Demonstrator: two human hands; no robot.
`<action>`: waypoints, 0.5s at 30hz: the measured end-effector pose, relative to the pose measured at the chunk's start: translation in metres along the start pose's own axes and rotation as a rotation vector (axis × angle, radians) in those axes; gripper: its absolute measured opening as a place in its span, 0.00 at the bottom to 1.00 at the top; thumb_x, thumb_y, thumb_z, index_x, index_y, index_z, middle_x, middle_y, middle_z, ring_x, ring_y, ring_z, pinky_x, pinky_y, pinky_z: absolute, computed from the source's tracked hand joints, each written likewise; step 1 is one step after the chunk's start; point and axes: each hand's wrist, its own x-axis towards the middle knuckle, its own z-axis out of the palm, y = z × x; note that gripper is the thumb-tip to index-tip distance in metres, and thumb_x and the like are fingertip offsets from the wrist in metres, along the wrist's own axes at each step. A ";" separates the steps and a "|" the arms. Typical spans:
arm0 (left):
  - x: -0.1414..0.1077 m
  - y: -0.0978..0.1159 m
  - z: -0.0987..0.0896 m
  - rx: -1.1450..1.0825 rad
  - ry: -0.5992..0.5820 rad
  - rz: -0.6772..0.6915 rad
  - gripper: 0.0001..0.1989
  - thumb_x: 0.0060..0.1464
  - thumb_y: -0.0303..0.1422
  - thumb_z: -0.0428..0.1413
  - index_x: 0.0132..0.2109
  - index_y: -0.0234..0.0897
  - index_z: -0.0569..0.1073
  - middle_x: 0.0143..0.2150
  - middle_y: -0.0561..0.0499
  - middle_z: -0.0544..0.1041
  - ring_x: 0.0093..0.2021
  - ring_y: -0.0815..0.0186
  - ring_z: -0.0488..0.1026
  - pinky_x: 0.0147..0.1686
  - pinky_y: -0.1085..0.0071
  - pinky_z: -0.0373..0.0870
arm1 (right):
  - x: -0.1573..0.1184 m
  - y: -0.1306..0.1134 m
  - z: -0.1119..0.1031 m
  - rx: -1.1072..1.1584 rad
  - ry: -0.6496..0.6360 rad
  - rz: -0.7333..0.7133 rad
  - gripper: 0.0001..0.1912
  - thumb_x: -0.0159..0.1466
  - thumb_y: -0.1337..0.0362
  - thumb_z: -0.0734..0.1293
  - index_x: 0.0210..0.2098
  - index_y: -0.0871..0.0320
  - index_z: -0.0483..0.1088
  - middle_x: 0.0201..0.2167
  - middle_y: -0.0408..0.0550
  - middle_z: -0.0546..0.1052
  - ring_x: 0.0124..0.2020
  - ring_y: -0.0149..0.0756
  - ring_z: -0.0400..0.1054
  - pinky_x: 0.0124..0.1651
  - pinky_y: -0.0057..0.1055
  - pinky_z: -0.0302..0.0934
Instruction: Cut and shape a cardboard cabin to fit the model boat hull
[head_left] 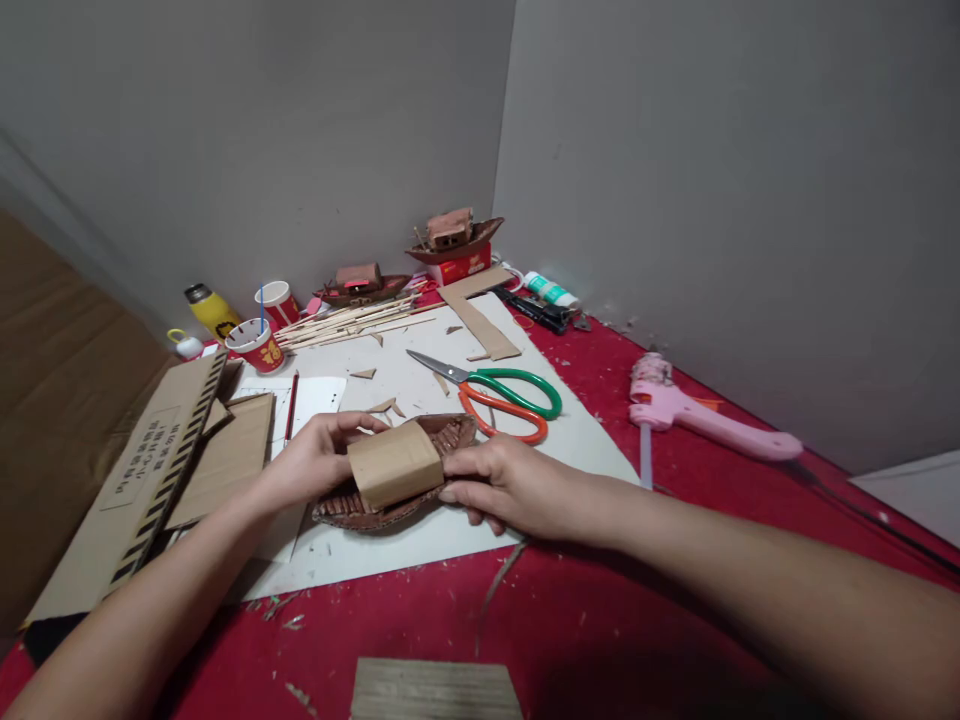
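A brown model boat point(390, 517) rests over the white sheet at the centre, its pointed ends to the lower left and upper right. Across its middle lies a curved tan cardboard cover point(396, 464). My left hand point(322, 455) is closed around the cover's left side, with some fingertips hidden behind it. At the cover's right edge, my right hand point(506, 485) pinches it against the boat, thumb and fingers close together. Just behind the boat are scissors point(499, 392) with green and orange handles.
A pink glue gun point(697, 415) lies on the red cloth at right. Wooden sticks point(345, 322), paper cups point(259, 348) and two finished boats point(454, 238) stand at the back. Printed cardboard point(150, 470) is at left, a wooden block point(435, 690) in front.
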 end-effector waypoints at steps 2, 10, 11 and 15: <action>-0.003 0.006 0.000 -0.015 0.021 0.007 0.19 0.41 0.29 0.62 0.44 0.34 0.74 0.33 0.51 0.81 0.31 0.66 0.75 0.30 0.74 0.69 | 0.001 0.005 -0.001 -0.068 0.042 -0.113 0.11 0.67 0.63 0.60 0.32 0.60 0.71 0.20 0.41 0.70 0.17 0.25 0.64 0.20 0.20 0.60; -0.047 0.045 0.009 0.307 0.319 0.274 0.13 0.45 0.30 0.61 0.42 0.40 0.78 0.42 0.49 0.83 0.43 0.58 0.78 0.40 0.68 0.75 | -0.004 0.004 -0.015 -0.587 0.339 -0.760 0.15 0.69 0.69 0.57 0.46 0.58 0.75 0.26 0.50 0.80 0.24 0.33 0.72 0.30 0.27 0.62; -0.052 0.046 0.010 0.374 0.344 0.329 0.13 0.47 0.30 0.61 0.42 0.42 0.79 0.42 0.50 0.83 0.42 0.58 0.78 0.41 0.67 0.75 | -0.005 0.003 -0.015 -0.625 0.357 -0.792 0.16 0.68 0.70 0.57 0.48 0.58 0.74 0.27 0.50 0.81 0.26 0.34 0.73 0.32 0.28 0.63; -0.066 0.043 0.015 0.523 0.414 0.526 0.14 0.51 0.30 0.60 0.46 0.47 0.79 0.45 0.51 0.83 0.44 0.57 0.80 0.46 0.63 0.76 | -0.007 0.002 -0.016 -0.662 0.366 -0.816 0.21 0.66 0.72 0.58 0.55 0.54 0.71 0.30 0.50 0.81 0.34 0.37 0.76 0.46 0.32 0.67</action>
